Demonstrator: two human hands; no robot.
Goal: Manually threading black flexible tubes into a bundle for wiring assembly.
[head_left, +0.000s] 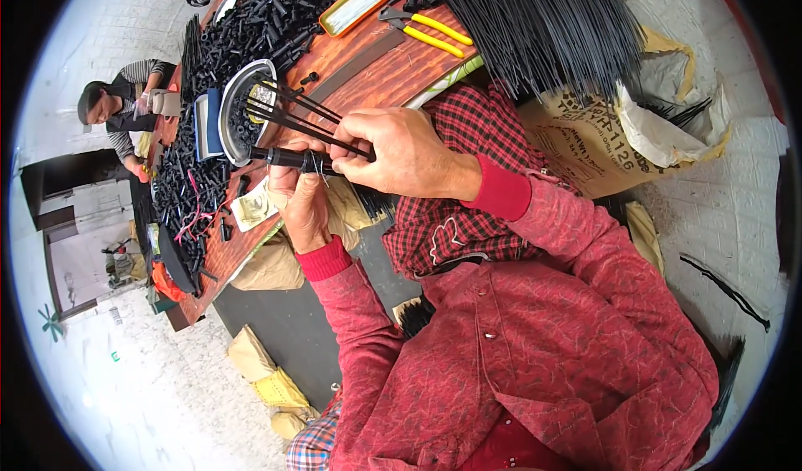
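Note:
My left hand [302,205] is closed around a black tube [282,157], which points left above the table's near edge. A thin tie or wire is looped around the tube by the fingertips. Close beside it, my right hand [405,149] pinches several thin black rods [288,120], whose free ends fan out to the left over a silver-rimmed round bowl [224,124]. The hands nearly meet, and the fingers of my right hand partly hide where the rods end near the tube.
Small black tubular pieces [263,32] lie heaped across the reddish table [334,66]. Cutting pliers with yellow handles [430,35] rest near an orange-rimmed tin [357,5]. Long black rods [543,28] lie bundled at the right, above a brown sack [585,141]. A person [125,108] works across the table.

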